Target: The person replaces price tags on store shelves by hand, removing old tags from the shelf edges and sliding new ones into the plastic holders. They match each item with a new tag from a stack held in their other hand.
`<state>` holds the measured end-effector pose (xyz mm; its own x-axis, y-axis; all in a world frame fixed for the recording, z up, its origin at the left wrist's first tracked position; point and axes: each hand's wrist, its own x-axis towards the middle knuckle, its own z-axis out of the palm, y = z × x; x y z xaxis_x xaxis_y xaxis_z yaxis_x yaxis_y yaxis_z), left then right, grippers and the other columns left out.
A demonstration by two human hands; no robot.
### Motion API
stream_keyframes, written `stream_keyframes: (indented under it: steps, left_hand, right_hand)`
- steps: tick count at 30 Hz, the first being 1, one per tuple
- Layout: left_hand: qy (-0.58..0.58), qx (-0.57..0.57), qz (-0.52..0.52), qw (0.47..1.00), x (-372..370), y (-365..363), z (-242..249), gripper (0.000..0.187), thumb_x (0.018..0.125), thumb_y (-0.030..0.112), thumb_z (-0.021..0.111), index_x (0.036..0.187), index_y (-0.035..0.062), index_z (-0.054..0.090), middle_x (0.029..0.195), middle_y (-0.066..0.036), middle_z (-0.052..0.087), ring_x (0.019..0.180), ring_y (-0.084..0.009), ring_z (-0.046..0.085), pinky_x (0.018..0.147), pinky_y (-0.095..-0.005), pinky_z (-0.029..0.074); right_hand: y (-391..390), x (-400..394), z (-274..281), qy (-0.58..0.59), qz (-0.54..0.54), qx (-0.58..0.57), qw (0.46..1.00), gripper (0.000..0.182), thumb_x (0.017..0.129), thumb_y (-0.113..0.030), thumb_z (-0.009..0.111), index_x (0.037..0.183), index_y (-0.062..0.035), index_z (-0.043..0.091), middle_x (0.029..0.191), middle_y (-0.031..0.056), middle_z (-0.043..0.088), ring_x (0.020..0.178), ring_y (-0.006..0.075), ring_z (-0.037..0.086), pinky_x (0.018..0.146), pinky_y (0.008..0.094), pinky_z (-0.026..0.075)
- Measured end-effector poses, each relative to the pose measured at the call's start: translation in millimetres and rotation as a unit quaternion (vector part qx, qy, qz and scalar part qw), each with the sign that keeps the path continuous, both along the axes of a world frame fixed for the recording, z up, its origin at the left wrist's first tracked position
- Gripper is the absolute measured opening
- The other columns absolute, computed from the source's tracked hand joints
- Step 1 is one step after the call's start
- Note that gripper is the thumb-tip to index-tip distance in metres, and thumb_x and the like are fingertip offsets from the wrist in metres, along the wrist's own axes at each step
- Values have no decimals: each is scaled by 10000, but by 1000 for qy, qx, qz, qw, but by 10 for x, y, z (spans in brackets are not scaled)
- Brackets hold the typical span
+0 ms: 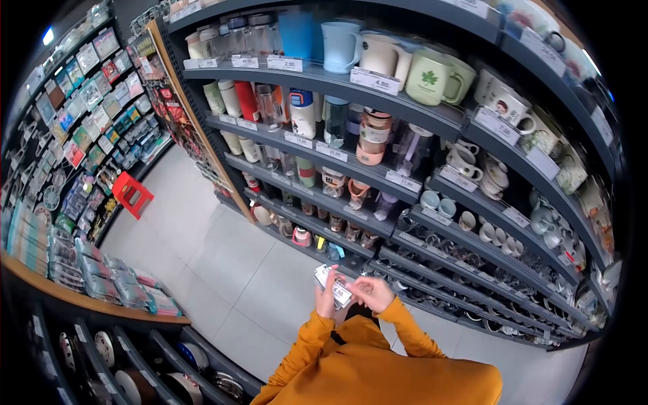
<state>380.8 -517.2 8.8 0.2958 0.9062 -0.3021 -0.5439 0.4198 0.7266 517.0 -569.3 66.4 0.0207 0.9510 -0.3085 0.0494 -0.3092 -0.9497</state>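
Your left hand (327,295) is clamped on a small stack of white price labels (342,293), in front of your orange top (371,368). Your right hand (376,293) is at the stack's right edge, its fingers bent; you cannot tell whether they pinch it. Past the grip are the grey floor tiles (233,273), then shelves (432,116) of cups and bottles; far left, a red stool (132,196).

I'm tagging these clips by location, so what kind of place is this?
Most likely a shop selling housewares: the shelves hold rows of mugs and bottles with price labels along their edges, and small packaged goods hang in rows on the far left.
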Motion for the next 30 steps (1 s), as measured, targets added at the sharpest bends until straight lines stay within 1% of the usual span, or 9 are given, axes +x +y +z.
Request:
stream_keyframes:
  steps: [5,8,10,14,15,18,23,27,30]
  left_hand:
    - [-16,-32,35,999,-138,268,82,356,944,177,510,1251,20,419,777,-59,542,624,-148,552,568,-281,487]
    - [-38,-70,-25,997,-184,462,130,314,948,210,500,1183,4,472,792,-60,546,656,-160,553,607,-289,491]
    - [-77,-119,-55,988,-251,571,225,297,958,251,482,1124,5,502,823,-69,553,714,-177,566,661,-296,497]
    - [-138,-139,-25,980,-320,807,400,315,972,312,445,1019,13,533,920,-96,563,867,-224,587,796,-325,509]
    - [-118,-126,0,985,-312,889,442,328,981,321,413,976,15,532,1062,-138,560,1033,-271,566,928,-368,474]
    - [-145,-89,28,985,-271,1093,592,345,991,324,379,960,19,536,1198,-164,521,1154,-295,510,1015,-394,415]
    - [-122,11,19,992,-121,1506,637,418,1003,368,299,1011,36,554,1466,-137,297,1350,-274,288,1114,-400,263]
    - [-58,100,-35,993,42,1836,641,495,1009,384,235,1231,27,496,1514,-83,204,1374,-205,240,1133,-362,200]
    - [-37,56,-86,994,207,1987,765,506,1009,387,232,1287,28,455,1507,-78,229,1369,-198,250,1122,-359,225]
  right_hand:
    - [1137,300,267,-263,-102,234,930,213,818,-264,683,871,-62,643,811,61,643,590,169,600,542,291,462]
    - [1899,519,425,-314,-140,330,879,254,845,-197,632,1052,-62,577,1045,112,587,641,216,617,603,333,480]
    - [2278,550,646,-335,-179,283,881,290,862,-215,605,1105,-62,562,1066,135,579,724,259,643,641,371,493]
    - [2906,714,361,-495,-188,299,794,214,875,-199,586,1027,-49,589,946,134,619,731,266,664,618,381,507]
    - [2989,716,396,-519,-167,279,791,190,878,-186,582,1005,-45,595,918,131,627,712,260,667,599,376,510]
    - [3039,744,565,-298,-167,215,915,126,884,-133,566,935,-23,601,857,125,635,615,226,662,510,334,497]
    - [2818,740,768,-174,-242,292,909,122,880,-110,603,941,-7,626,790,74,636,449,123,577,425,233,432]
    - [2448,569,461,-27,-156,179,971,181,882,-121,615,1011,3,634,760,50,641,501,79,577,444,222,429]
    - [2139,394,129,-8,-95,73,993,206,891,-123,609,1054,0,638,677,28,627,516,72,568,432,209,384]
